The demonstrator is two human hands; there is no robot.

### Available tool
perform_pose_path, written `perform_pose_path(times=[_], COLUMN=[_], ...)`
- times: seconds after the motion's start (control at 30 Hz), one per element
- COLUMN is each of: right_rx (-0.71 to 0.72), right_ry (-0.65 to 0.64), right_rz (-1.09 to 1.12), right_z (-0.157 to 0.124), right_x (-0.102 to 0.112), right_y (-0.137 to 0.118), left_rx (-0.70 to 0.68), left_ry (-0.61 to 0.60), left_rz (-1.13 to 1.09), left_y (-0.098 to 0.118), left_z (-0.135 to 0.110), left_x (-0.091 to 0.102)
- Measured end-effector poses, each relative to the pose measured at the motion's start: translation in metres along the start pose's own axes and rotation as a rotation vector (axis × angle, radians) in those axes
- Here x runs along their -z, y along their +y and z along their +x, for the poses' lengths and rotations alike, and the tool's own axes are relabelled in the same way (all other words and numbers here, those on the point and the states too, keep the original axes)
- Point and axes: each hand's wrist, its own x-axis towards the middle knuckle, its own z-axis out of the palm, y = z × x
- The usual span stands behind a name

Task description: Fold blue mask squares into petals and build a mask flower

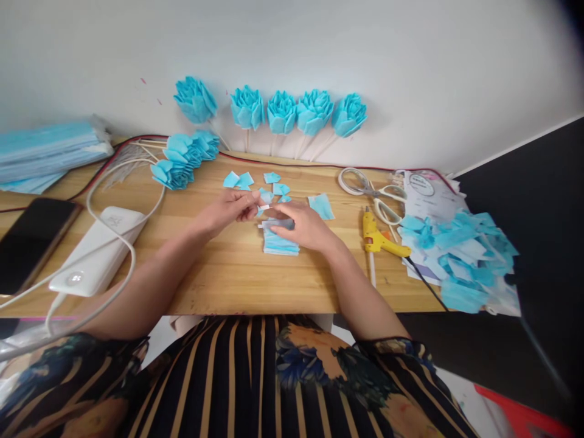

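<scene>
My left hand (235, 205) is closed in a pinch, holding a small folded blue fabric piece (266, 196) with a white edge. Facing it is my right hand (303, 226), its thumb and fingers apart and its fingertips close to that piece. Under the right thumb lies a stack of pleated blue fabric pieces (280, 248), partly hidden by the hand. Several folded blue pieces (245, 180) are scattered just beyond my hands. One flat blue square (322, 207) rests to the right of them.
Blue fabric flowers (281, 112) on sticks lean against the wall; more flowers (176, 167) lie at left. A phone (34, 243), white power bank (98, 249) and mask stack (50, 152) are leftward. Scissors (365, 185), yellow glue gun (378, 240) and blue scraps (469, 261) are right.
</scene>
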Motion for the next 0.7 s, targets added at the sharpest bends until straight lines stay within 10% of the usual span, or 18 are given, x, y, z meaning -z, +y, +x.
perform_pose_path(times=[0.7], right_rx=[0.244], right_ry=[0.393], right_rz=[-0.142], right_z=[0.004], right_x=[-0.008], right_y=[0.004], left_rx=[-0.023], left_ry=[-0.136], left_rz=[0.077], left_y=[0.003], left_z=[-0.003], left_x=[0.002])
